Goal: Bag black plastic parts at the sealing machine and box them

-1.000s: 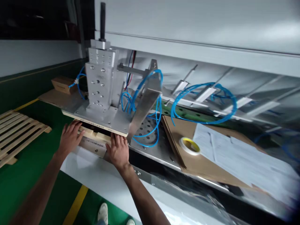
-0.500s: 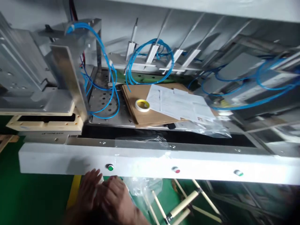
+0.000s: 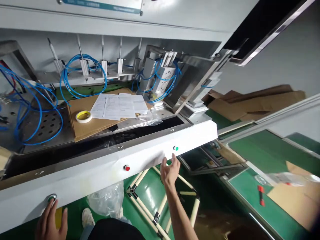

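My left hand (image 3: 52,220) is at the lower left, fingers apart, its fingertips on the left push button (image 3: 52,196) of the white front panel (image 3: 90,178). My right hand (image 3: 170,171) is raised at the panel's right part, fingers spread and holding nothing. Its fingertips are just below the green push button (image 3: 176,148); whether they touch the panel I cannot tell. Between the two hands, a red push button (image 3: 127,168) sits on the same panel with no hand on it.
Behind the panel, cardboard (image 3: 77,130) carries a tape roll (image 3: 83,116) and paper sheets (image 3: 118,106). Blue air hoses (image 3: 40,113) coil around metal cylinders (image 3: 84,66). Below are a plastic bag (image 3: 107,200) and a tube frame (image 3: 150,213). A green-topped bench (image 3: 250,193) stands right.
My hands were close together below the panel; now they are apart, the left at the left button and the right near the right green button. The view has swung right.
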`<action>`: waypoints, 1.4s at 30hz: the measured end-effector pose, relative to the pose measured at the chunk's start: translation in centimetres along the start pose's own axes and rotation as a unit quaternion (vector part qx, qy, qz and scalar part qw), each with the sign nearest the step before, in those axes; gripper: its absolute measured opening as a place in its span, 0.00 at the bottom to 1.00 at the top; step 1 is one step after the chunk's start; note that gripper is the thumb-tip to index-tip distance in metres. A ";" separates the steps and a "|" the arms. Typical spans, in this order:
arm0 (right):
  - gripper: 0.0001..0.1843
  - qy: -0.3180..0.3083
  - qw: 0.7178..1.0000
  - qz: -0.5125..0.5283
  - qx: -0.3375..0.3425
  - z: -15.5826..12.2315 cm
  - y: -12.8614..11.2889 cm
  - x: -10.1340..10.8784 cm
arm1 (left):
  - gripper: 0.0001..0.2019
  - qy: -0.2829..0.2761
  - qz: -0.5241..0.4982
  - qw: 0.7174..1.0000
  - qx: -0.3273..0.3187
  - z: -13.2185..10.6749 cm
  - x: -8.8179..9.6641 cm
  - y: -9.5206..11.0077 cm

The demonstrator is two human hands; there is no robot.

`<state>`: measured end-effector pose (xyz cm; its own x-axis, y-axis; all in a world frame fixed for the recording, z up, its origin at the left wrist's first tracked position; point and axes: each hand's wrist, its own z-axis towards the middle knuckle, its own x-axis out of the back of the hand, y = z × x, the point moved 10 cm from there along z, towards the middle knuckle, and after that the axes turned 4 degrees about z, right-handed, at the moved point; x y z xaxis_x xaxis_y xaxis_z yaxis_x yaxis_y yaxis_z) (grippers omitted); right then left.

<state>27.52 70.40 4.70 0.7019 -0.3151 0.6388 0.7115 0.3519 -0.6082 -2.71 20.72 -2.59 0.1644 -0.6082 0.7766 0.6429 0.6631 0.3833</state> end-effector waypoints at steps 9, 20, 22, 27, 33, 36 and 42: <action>0.39 -0.037 0.999 -0.010 -0.014 4.7 5.6 -1.2 | 0.35 0.011 0.116 0.991 0.062 0.9 0.5 2.0; 0.32 0.033 0.995 -0.089 0.035 6.1 4.7 -1.7 | 0.32 0.054 0.149 0.986 0.056 1.3 -0.5 2.8; 0.30 0.039 0.994 -0.095 0.032 6.6 4.4 -1.0 | 0.29 0.060 0.125 0.989 0.060 1.2 -0.5 2.4; 0.28 0.071 0.990 -0.084 0.086 5.7 0.8 0.9 | 0.21 0.130 0.065 0.984 0.106 1.7 2.2 0.9; 0.22 -0.027 0.958 0.040 0.283 -4.9 -12.5 -3.5 | 0.13 0.164 0.037 0.985 0.048 7.4 5.8 3.0; 0.18 -0.131 0.921 0.103 0.352 -10.7 -19.7 -6.1 | 0.16 0.108 0.045 0.992 -0.040 11.5 4.5 5.0; 0.16 -0.174 0.905 0.041 0.385 -13.0 -23.3 -6.8 | 0.29 -0.030 0.090 0.984 -0.153 14.3 -1.0 5.9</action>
<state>6.56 52.85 8.41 0.6031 -0.0092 0.7976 0.3283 0.9142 -0.2377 -9.75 31.49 6.04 0.2578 -0.4609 0.8492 0.8038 0.5901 0.0762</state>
